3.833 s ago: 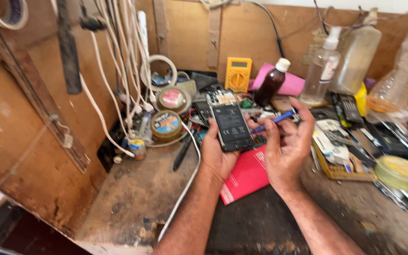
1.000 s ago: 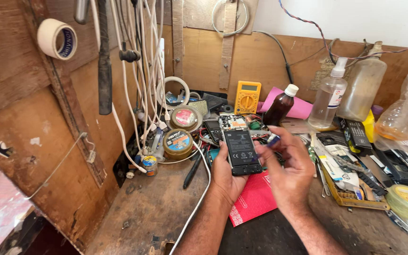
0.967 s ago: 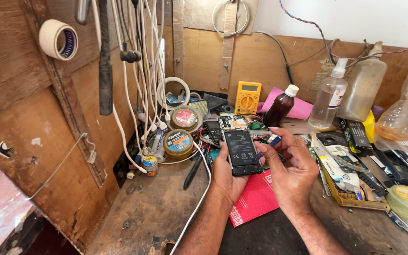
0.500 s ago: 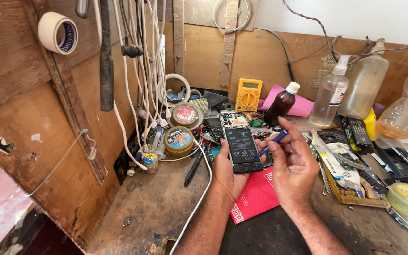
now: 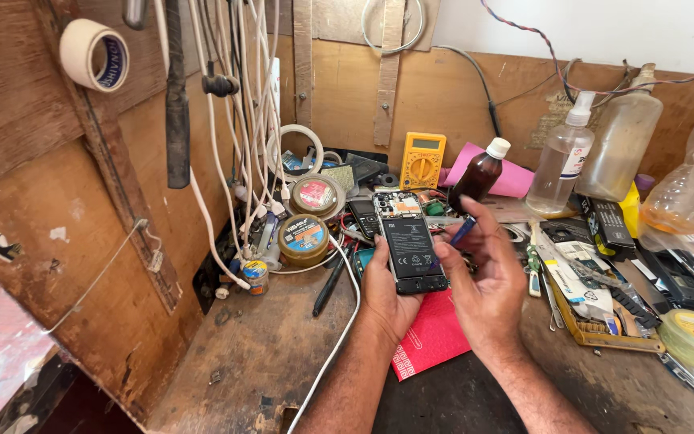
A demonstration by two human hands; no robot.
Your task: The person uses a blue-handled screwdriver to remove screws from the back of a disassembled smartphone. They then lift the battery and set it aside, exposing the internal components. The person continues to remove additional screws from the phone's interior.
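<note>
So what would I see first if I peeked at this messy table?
First you'd see the opened phone with its back off and its black battery showing, held in the left hand in the middle. The right hand beside it pinches a small blue tool. Behind stands a yellow multimeter, white cables hang on the left, and a roll of tape sits high up on the wooden wall.

Right hand (image 5: 483, 277) farther from phone (image 5: 410, 251)

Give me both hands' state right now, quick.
Left hand: closed around the opened phone, back facing up.
Right hand: pinching a small blue tool beside the phone.
</note>
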